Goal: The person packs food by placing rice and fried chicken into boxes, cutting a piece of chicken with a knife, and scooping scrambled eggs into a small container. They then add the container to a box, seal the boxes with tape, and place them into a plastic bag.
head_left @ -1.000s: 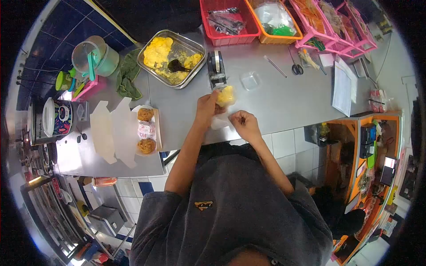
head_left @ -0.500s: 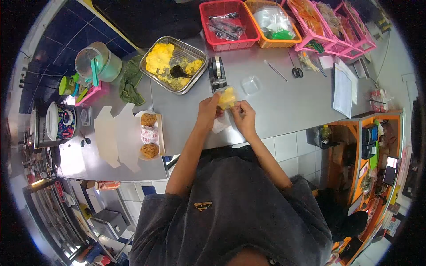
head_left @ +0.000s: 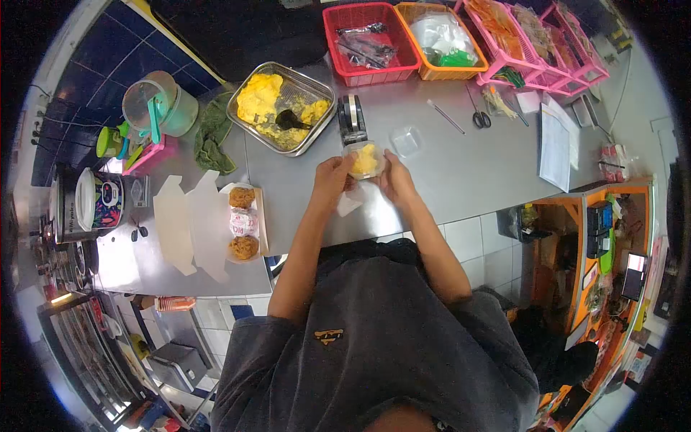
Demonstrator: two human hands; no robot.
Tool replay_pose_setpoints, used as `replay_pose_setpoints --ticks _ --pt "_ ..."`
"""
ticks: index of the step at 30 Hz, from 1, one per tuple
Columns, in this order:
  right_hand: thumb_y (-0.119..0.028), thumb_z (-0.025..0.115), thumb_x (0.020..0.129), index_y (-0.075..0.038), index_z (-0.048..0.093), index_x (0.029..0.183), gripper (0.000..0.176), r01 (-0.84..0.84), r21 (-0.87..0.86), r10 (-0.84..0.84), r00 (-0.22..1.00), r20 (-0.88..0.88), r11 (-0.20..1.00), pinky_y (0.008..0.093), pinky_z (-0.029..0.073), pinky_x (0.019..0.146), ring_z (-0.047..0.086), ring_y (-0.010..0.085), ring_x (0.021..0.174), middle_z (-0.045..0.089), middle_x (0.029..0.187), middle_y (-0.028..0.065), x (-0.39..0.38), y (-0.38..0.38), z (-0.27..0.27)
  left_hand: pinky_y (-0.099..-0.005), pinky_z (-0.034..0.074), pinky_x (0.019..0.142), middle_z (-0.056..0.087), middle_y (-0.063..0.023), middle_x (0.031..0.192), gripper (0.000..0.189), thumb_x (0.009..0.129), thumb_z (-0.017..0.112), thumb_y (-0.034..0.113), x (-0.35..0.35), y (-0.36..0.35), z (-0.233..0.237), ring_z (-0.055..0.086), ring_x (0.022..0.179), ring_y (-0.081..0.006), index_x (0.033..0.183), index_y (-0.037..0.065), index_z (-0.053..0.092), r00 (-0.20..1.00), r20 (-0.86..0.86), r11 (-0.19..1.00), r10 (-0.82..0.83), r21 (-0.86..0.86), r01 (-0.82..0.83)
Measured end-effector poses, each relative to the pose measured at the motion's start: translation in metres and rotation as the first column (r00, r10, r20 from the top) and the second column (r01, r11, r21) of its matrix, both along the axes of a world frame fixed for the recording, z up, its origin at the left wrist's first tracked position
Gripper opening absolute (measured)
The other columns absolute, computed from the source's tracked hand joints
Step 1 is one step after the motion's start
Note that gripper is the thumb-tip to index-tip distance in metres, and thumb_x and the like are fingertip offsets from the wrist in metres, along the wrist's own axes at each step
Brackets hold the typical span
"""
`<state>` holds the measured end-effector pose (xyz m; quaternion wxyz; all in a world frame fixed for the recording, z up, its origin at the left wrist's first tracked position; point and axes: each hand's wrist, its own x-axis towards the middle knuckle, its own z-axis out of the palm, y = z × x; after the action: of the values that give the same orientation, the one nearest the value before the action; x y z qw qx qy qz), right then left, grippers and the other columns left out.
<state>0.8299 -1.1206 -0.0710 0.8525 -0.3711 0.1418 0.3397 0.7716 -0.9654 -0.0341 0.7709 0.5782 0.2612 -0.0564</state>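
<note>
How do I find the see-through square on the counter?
On the grey counter, find the left hand and right hand holding a clear tub. Just beyond the right one lies the clear plastic square. The tub holds yellow food; the square shows none.

The metal counter [head_left: 461, 187] goes across the room, and its grey surface carries bright white reflections of light. Behind its left end there is a wall of dark blue tiles [head_left: 119, 57] with pale joints, while below its front edge the floor [head_left: 464, 241] has white square tiles. Below its right end stands an orange shelf unit [head_left: 568, 200], and below its left end is a dark-framed rack [head_left: 79, 353], with a small yellowish light [head_left: 61, 297] near the top.
</note>
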Motion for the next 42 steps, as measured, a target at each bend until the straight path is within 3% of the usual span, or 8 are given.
replay_pose_setpoints --ticks 3,7,12,19,24,31,36,42 --pt "-0.041 0.029 0.106 0.006 0.056 0.12 0.057 -0.121 0.051 0.121 0.993 -0.002 0.991 0.0411 0.046 0.103 0.063 0.0285 0.11 0.064 0.122 0.0186 0.014 0.002 0.013 -0.0236 0.045 0.048 0.057 -0.002 0.064 0.038 0.092 0.068 0.036 -0.002 0.0 -0.003 0.051 0.051 -0.0081 0.089 -0.002 0.064 1.0 0.001 0.999 0.005 0.037 -0.005" --pt "-0.04 0.032 0.105 0.007 0.056 0.121 0.055 -0.171 0.046 0.171 0.985 0.001 0.984 0.0371 0.047 0.1 0.064 0.0271 0.107 0.065 0.118 0.0179 0.016 0.002 0.017 -0.0234 0.044 0.048 0.058 -0.0019 0.066 0.034 0.092 0.069 0.032 -0.013 -0.001 0.0 0.052 0.052 -0.0078 0.092 -0.002 0.064 0.998 0.063 1.0 0.003 0.011 -0.004" --pt "-0.043 0.053 0.098 0.009 0.06 0.117 0.056 -0.26 -0.22 0.269 0.963 0.012 0.94 0.0354 0.052 0.092 0.065 0.0237 0.102 0.067 0.112 0.0176 0.013 0.003 0.027 -0.0243 0.045 0.055 0.058 -0.0002 0.073 0.032 0.094 0.065 0.033 -0.036 -0.01 0.008 0.052 0.059 -0.0084 0.094 0.001 0.064 0.999 -0.003 0.989 -0.05 0.137 0.05" --pt "-0.032 0.068 0.091 0.007 0.065 0.113 0.045 -0.176 -0.347 0.232 0.964 0.128 0.921 0.0327 0.052 0.088 0.066 0.0219 0.1 0.069 0.112 0.0163 0.009 0.012 0.016 -0.024 0.047 0.057 0.061 -0.0006 0.081 0.033 0.095 0.065 0.032 -0.057 -0.015 -0.005 0.054 0.064 -0.0076 0.103 -0.001 0.063 0.998 0.01 0.995 -0.067 0.076 0.066" --pt "-0.013 0.073 0.086 0.004 0.072 0.091 0.018 -0.084 -0.509 0.225 0.949 0.223 0.857 0.0275 0.053 0.077 0.067 0.0148 0.081 0.073 0.088 0.0102 0.007 0.019 0.002 -0.024 0.047 0.058 0.063 -0.002 0.084 0.032 0.095 0.064 0.03 -0.062 -0.014 -0.007 0.054 0.066 -0.0086 0.105 0.0 0.063 0.997 -0.054 0.997 -0.057 0.047 0.059" --pt "-0.01 0.073 0.085 0.003 0.072 0.087 0.013 -0.006 -0.526 0.155 0.958 0.24 0.85 0.027 0.053 0.069 0.065 0.0138 0.073 0.072 0.084 0.0088 0.008 0.029 -0.018 -0.0242 0.046 0.052 0.063 -0.0046 0.078 0.033 0.093 0.068 0.025 -0.058 -0.008 -0.018 0.053 0.06 -0.008 0.107 -0.004 0.062 1.0 -0.005 0.999 -0.023 0.031 0.023" --pt "-0.011 0.077 0.08 0.006 0.072 0.087 0.019 -0.03 -0.664 0.253 0.937 0.243 0.748 0.0261 0.053 0.068 0.066 0.0156 0.073 0.072 0.082 0.0111 0.009 0.026 -0.024 -0.0243 0.047 0.06 0.064 -0.0023 0.085 0.034 0.093 0.066 0.027 -0.057 -0.002 -0.015 0.055 0.069 -0.0093 0.112 -0.001 0.063 0.986 -0.022 0.979 -0.168 0.118 0.169" --pt "-0.013 0.073 0.086 0.004 0.069 0.101 0.023 -0.255 -0.391 0.324 0.938 0.12 0.884 0.0282 0.056 0.074 0.068 0.0179 0.08 0.072 0.093 0.0111 -0.007 -0.012 0.041 -0.0243 0.048 0.063 0.066 -0.0028 0.09 0.033 0.091 0.068 0.019 -0.066 -0.004 0.016 0.058 0.073 -0.0089 0.117 0.0 0.061 0.961 0.104 0.942 -0.255 0.251 0.223"
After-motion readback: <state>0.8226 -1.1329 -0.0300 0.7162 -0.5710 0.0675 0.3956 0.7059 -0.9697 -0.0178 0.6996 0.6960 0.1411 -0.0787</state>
